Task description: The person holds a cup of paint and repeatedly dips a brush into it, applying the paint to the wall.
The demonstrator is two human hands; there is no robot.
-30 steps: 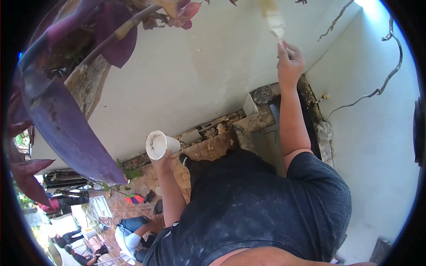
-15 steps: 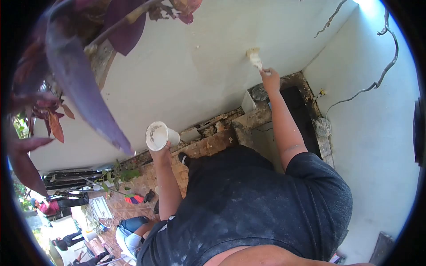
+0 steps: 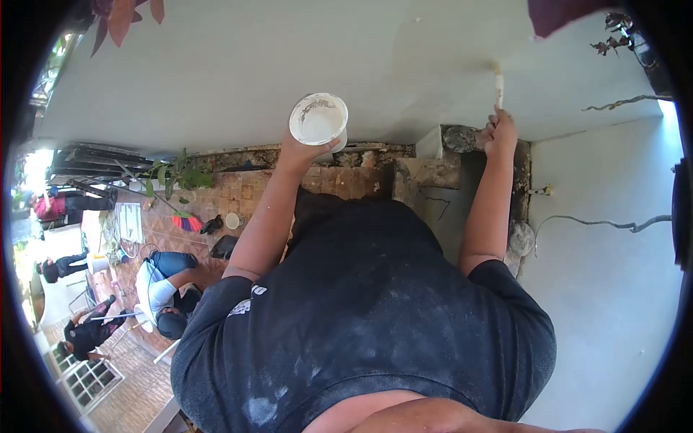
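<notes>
My left hand (image 3: 303, 153) is wrapped round a white plastic tub (image 3: 341, 137), tilted so that its mouth faces me. White paint (image 3: 317, 126) lies inside, and dried smears mark the rim. In my right hand (image 3: 501, 133) is the handle of a paintbrush (image 3: 499, 88). The tips of its bristles meet the pale wall (image 3: 346, 50), close to a slightly darker, damp-looking patch (image 3: 426, 61).
Along the wall's foot runs a rough, broken masonry edge (image 3: 238, 157), with a stone-edged basin (image 3: 426, 173) below my right arm. A thin branch (image 3: 613, 224) crosses the side wall. Leaves hang near the top. Several people are on the tiled floor (image 3: 166, 216) at left.
My view has swung, so the hanging purple leaves have mostly left the picture. The brush has moved right along the wall. The tub, still in my left hand, appears higher and further right.
</notes>
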